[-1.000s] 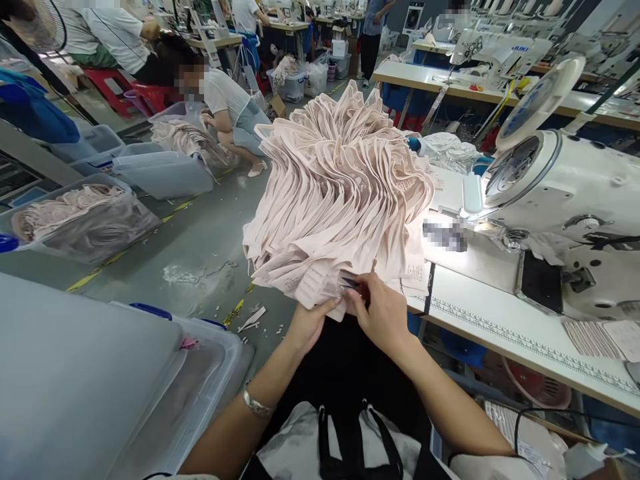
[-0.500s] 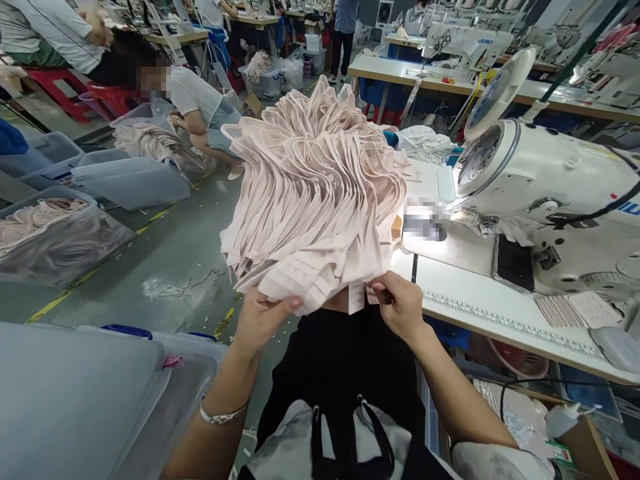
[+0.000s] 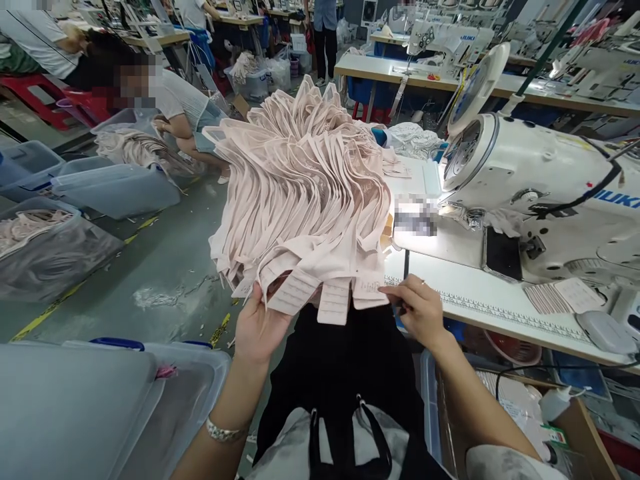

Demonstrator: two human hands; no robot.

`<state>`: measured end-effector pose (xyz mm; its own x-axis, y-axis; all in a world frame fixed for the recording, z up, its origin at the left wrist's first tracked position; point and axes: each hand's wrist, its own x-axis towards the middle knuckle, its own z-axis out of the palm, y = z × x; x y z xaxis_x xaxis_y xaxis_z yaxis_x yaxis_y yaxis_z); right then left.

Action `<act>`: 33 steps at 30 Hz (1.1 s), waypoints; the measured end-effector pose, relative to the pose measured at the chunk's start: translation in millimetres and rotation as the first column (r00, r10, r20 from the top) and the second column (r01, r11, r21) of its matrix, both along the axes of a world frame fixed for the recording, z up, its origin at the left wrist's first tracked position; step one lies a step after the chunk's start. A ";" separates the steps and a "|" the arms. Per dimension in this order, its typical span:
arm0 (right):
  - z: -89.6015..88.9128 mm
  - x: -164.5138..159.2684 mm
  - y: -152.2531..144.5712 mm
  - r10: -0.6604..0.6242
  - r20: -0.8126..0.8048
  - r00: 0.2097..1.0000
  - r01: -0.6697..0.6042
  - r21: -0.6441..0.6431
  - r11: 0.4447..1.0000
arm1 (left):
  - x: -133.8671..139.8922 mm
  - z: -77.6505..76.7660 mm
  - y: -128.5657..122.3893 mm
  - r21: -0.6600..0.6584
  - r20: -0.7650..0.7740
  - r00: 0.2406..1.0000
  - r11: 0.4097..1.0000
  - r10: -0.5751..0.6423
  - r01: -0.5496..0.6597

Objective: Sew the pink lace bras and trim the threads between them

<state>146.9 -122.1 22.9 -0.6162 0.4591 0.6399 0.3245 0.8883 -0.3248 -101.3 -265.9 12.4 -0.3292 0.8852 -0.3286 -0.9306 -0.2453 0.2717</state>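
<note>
A large bundle of pale pink fabric pieces (image 3: 300,180), stacked in wavy layers with strap-like edges, lies in front of me beside the sewing machine. Along its near edge hang several pale tags with writing, among them a middle tag (image 3: 333,303) and a right tag (image 3: 369,288). My left hand (image 3: 263,327) is closed on the near left edge of the bundle, thumb on top and fingers partly hidden beneath. My right hand (image 3: 419,308) has its index fingertip on the right tag's edge, its other fingers curled; the thumb is mostly hidden.
A white sewing machine (image 3: 545,167) stands on a table (image 3: 460,280) with a ruler strip, at right. Plastic bins (image 3: 195,373) stand at lower left and further left. A crouching person (image 3: 175,100) handles fabric beyond. A cardboard box (image 3: 580,433) sits below the table.
The near edge of the bundle has spread, so the written tags now show face up. My right hand has shifted right to a tag's edge; my left thumb has turned upward.
</note>
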 end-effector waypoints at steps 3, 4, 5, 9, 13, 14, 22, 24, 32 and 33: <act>16.0 25.7 10.8 0.048 0.056 0.997 -0.040 -0.137 0.990 | -3.9 -8.6 -3.9 0.006 0.044 0.998 0.999 -0.034 0.034; 19.7 33.0 14.5 0.059 0.104 0.993 -0.041 -0.164 0.986 | -2.3 -11.5 -4.7 0.018 0.050 0.998 0.999 -0.048 0.047; 22.2 39.0 17.9 0.075 0.163 0.984 -0.043 -0.192 0.980 | 0.9 -14.3 -5.0 0.025 0.054 0.996 0.998 -0.066 0.064; 23.9 43.8 21.3 0.128 0.300 0.945 -0.014 -0.354 0.935 | 28.2 -26.8 -3.0 -0.023 0.032 0.989 0.989 -0.146 0.147; 19.4 18.9 0.2 0.067 0.173 0.983 0.019 -0.451 0.892 | 59.1 -37.1 2.2 -0.163 -0.161 0.966 0.971 -0.200 0.173; 18.4 10.6 -7.4 0.068 0.179 0.981 0.017 -0.436 0.900 | 63.8 -38.0 3.6 -0.191 -0.212 0.954 0.966 -0.214 0.174; 15.2 -40.3 -46.3 -0.038 0.316 0.948 0.068 -0.085 0.994 | 59.5 -27.0 4.1 -0.096 -0.415 0.910 0.993 0.021 -0.066; 14.5 -50.0 -49.0 -0.105 0.279 0.954 0.104 0.021 0.994 | 59.5 -24.5 2.3 -0.073 -0.426 0.904 0.994 0.042 -0.080; 6.7 -66.2 -48.8 -0.188 0.227 0.955 0.137 0.223 0.965 | 67.1 -17.9 3.9 0.042 -0.345 0.937 0.997 -0.049 0.068; 5.5 -64.6 -47.6 -0.193 0.208 0.959 0.160 0.162 0.974 | 69.0 -20.1 5.3 0.040 -0.324 0.942 0.994 -0.086 0.104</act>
